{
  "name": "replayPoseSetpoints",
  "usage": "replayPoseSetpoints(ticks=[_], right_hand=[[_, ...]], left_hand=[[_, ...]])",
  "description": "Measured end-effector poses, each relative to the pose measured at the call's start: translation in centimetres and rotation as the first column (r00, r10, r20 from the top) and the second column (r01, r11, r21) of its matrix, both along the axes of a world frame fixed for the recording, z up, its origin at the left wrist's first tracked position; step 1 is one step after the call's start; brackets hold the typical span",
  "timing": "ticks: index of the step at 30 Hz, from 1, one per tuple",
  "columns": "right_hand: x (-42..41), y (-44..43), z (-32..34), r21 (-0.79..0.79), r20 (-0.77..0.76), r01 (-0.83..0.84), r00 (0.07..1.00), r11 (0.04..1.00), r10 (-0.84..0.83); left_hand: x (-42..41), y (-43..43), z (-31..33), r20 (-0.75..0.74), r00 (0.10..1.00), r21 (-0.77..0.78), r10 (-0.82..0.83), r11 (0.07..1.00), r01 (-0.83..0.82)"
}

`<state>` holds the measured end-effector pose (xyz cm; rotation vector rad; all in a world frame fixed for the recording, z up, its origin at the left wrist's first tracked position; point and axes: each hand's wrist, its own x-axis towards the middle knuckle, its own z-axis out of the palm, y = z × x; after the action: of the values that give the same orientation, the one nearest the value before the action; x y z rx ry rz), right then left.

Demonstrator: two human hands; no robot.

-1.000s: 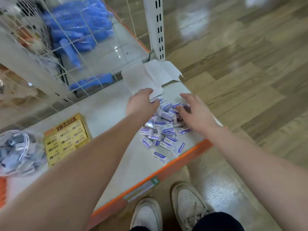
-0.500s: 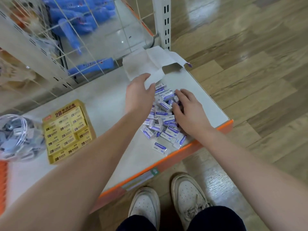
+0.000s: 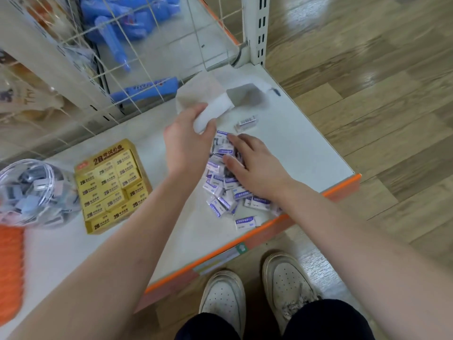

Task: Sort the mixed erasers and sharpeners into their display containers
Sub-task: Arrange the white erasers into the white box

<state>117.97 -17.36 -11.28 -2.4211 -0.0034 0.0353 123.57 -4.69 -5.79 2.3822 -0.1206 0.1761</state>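
A heap of small white-and-purple wrapped erasers (image 3: 221,197) lies on the white shelf (image 3: 306,153) near its orange front edge. My right hand (image 3: 255,168) lies on top of the heap with fingers spread and nearly straight. My left hand (image 3: 188,141) grips the front flap of a white cardboard display box (image 3: 220,104), which is tilted and blurred just behind the heap. One loose eraser (image 3: 246,123) lies apart, to the right of the box. A yellow 2B eraser box (image 3: 111,185) and a clear jar of grey sharpeners (image 3: 34,192) stand to the left.
A wire grid panel (image 3: 147,57) with blue packaged goods behind it closes the back of the shelf. A white upright post (image 3: 257,28) stands at the back right corner. An orange item (image 3: 9,273) sits at the far left edge. Wooden floor and my white shoes (image 3: 257,298) are below.
My left hand has taken hold of the white box's flap and is moving the box, which is now blurred. My right hand slid further onto the heap. One eraser now lies apart by the box.
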Motion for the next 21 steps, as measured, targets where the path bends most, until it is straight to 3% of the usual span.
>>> replayPoseSetpoints(ticks=[4,7,10,12,15,18,21], right_hand=[[-0.4,3.1,-0.2,0.042,0.054,-0.084,0.995,0.996,0.082],[0.2,2.7,0.4,0.061,0.182,0.067,0.98,0.996,-0.077],[2.5,0.3,1.4,-0.062,0.224,0.18,0.961,0.982,-0.163],[4.0,-1.3,1.6,-0.141,0.08,0.15,0.987,0.979,-0.14],[4.0,-1.0,1.2,-0.124,-0.073,0.018,0.997,0.992,-0.027],[1.6,0.8,0.6,-0.049,-0.033,-0.137,0.99,0.989,0.135],[-0.8,0.1,0.7,0.003,0.119,-0.072,0.99,0.997,0.072]], left_hand=[[-0.7,-0.7,0.4,-0.013,0.999,-0.016,-0.05,0.999,0.05],[-0.7,-0.7,0.5,0.01,0.998,-0.011,-0.066,0.998,0.066],[-0.3,-0.3,0.6,0.036,0.999,-0.035,-0.035,0.999,0.037],[-0.2,-0.2,0.7,0.029,0.999,-0.071,-0.016,0.997,0.018],[-0.4,0.0,0.7,0.034,0.999,-0.098,0.003,0.995,0.0],[-0.4,-0.1,0.7,0.025,1.0,-0.102,-0.01,0.995,0.012],[-0.9,-1.0,0.5,0.037,0.998,-0.115,-0.057,0.992,0.061]])
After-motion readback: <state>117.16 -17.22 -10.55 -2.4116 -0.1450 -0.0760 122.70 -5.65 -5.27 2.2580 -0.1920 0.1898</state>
